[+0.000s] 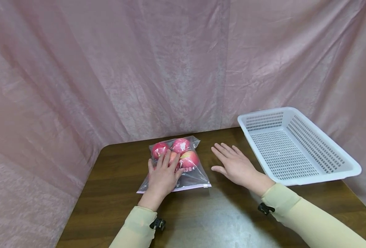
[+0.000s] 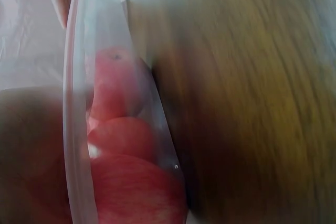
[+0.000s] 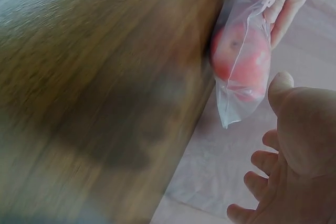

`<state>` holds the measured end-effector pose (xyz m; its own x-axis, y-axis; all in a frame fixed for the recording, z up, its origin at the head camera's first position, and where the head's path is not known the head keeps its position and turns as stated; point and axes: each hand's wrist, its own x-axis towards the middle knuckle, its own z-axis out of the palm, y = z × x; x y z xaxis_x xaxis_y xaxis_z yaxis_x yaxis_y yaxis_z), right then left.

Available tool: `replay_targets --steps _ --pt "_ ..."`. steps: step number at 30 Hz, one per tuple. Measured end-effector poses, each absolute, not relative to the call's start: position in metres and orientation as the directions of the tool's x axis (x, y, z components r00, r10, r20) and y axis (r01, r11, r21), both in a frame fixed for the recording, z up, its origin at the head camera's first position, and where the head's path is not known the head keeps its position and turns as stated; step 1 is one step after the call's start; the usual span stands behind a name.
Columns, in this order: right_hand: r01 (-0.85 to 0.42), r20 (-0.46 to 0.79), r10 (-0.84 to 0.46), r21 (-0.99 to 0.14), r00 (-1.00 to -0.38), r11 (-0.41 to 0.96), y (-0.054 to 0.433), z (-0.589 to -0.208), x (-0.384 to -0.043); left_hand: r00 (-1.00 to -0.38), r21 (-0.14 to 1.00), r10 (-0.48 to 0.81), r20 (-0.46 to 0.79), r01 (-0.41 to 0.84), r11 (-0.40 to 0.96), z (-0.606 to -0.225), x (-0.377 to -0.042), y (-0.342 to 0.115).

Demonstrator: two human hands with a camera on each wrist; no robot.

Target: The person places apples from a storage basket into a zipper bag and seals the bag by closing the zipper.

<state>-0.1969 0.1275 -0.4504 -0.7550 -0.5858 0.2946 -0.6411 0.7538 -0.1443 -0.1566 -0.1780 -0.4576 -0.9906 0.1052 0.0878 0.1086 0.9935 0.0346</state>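
A clear zip bag (image 1: 185,182) with a pale purple slider strip lies on the table, its zip edge toward me. Several red apples (image 1: 189,159) fill it, and in the left wrist view more apples (image 2: 131,187) press against the plastic. My left hand (image 1: 163,176) rests on top of the bag with its fingers spread over the fruit. To the right of the bag, my right hand (image 1: 236,166) is held palm down above the table, fingers straight, touching nothing. The right wrist view shows it apart from the bag (image 3: 241,66).
A white plastic basket (image 1: 323,136) with slotted walls stands at the right of the brown wooden table (image 1: 108,193), near my right forearm. A pink curtain (image 1: 170,69) hangs behind the table and along its sides.
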Motion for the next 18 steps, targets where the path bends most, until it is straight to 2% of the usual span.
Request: replay_targets --steps 9,18 --pt "-0.672 0.265 -0.624 -0.171 -0.735 0.72 0.098 -0.448 -0.2 -0.992 0.05 0.09 0.086 0.095 0.994 -0.457 -0.157 -0.198" --pt "-0.728 0.222 -0.693 -0.189 -0.685 0.659 0.061 -0.449 -0.204 -0.995 0.051 0.065 0.075 0.069 0.996 -0.456 -0.157 -0.205"
